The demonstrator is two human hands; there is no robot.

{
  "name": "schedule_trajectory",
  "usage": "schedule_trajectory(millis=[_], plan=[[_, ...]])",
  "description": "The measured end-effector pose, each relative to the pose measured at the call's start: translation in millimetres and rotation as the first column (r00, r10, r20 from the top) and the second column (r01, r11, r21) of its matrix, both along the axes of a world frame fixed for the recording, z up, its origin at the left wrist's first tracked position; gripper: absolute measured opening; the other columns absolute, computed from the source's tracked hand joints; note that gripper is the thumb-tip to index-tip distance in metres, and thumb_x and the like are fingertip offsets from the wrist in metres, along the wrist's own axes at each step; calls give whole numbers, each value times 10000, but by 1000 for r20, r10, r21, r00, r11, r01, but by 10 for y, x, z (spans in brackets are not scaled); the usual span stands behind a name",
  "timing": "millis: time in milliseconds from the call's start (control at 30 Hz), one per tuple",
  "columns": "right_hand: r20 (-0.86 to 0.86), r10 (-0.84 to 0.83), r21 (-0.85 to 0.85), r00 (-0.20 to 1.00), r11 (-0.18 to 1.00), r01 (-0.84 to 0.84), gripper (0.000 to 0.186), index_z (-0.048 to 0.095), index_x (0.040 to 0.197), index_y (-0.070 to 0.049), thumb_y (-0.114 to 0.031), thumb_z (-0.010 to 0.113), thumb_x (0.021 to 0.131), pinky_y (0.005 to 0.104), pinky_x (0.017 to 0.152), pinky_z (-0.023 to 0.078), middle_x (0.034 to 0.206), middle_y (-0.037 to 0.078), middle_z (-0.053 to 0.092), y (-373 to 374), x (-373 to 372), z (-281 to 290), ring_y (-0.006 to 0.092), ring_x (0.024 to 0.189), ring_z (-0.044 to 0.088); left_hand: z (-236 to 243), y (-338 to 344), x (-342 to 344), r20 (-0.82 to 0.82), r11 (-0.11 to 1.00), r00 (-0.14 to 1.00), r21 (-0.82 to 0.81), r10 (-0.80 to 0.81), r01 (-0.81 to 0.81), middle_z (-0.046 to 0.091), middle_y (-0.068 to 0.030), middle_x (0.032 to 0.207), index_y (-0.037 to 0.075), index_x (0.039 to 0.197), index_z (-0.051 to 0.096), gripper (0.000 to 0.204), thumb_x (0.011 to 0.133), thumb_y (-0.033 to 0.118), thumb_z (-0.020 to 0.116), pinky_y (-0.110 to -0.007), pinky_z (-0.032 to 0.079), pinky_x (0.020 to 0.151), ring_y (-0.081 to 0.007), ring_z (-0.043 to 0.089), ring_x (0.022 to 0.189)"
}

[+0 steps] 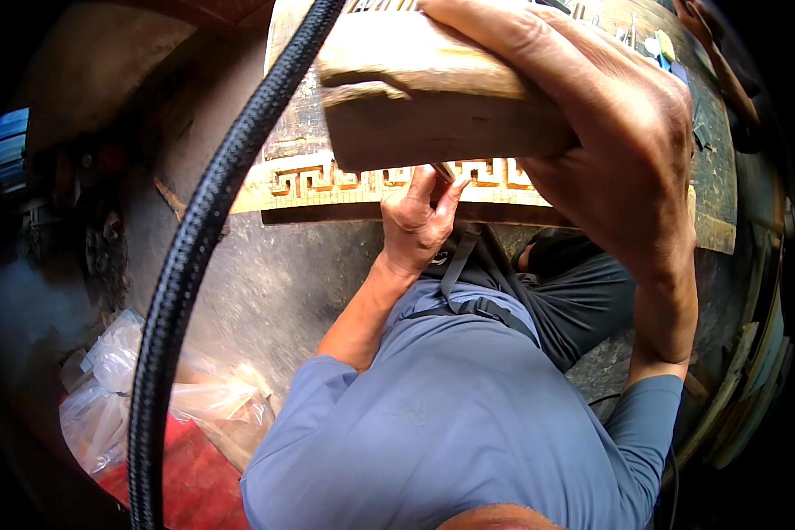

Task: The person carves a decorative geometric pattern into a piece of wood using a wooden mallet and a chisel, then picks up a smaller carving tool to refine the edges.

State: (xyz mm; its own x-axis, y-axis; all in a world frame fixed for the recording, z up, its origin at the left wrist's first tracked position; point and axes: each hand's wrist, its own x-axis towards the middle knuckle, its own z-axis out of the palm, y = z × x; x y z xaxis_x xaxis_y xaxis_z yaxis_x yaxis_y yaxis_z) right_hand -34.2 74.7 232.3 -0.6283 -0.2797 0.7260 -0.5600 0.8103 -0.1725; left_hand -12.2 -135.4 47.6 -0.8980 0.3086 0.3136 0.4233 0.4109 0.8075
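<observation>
My right hand [632, 132] is raised close to the camera, its fingers wrapped round a thick wooden block [442, 128], apparently a mallet. The block hides much of the bench behind it. Below it, my left hand [415, 225] pinches a slim chisel [444, 170], whose upper end shows between thumb and fingers. Its blade is out of sight. Under the left hand lies a pale wooden board [305, 181] carved with an angular key pattern, with pencil grid lines along its near edge.
Several carving tools [583, 11] lie along the far side of the worn workbench [715, 190]. A black braided cable [212, 212] crosses the left of the view. Clear plastic bags [110, 389] sit on red material [190, 473] at lower left. Boards [751, 380] lean at the right.
</observation>
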Motion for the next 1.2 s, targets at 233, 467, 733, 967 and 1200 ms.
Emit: schedule_trajectory(millis=[233,467,733,967,1200], plan=[[-143,-16,6,990,1000,17,350,785,1210,-99,-133,802,862,370,765,657,1060,71,801,63,-50,35,232,931,795,30,42,-19,-79,999,996,-6,-47,46,737,-125,834,50,1137,683,231,970,37,843,-396,563,597,-285,748,672],[-267,-59,12,962,998,65,268,788,1154,-90,-211,797,914,362,717,658,1011,54,793,170,-103,42,205,883,788,52,50,-23,-112,997,992,-40,-64,59,712,-108,811,54,1116,681,224,963,29,843,-384,555,588,-268,713,643],[-348,-92,23,933,994,107,299,794,1220,-110,-180,773,931,360,777,671,1104,66,816,226,-18,-11,225,989,799,76,77,-39,-130,995,988,-63,-89,82,697,-112,784,50,1078,673,197,974,50,840,-389,542,577,-285,712,635],[13,-205,-81,979,975,205,589,813,1321,-158,-25,894,752,387,828,660,1021,97,841,386,198,41,291,905,821,85,63,-25,-113,991,988,-99,-103,92,691,-124,751,53,1070,675,200,973,76,848,-415,532,565,-313,707,619],[-101,-231,192,968,950,247,538,780,1375,-145,-89,865,847,403,849,679,1131,130,835,353,220,-10,299,985,828,-11,27,0,-172,992,982,-112,-80,62,700,-117,722,40,1119,694,214,975,74,848,-416,549,566,-314,723,616]])
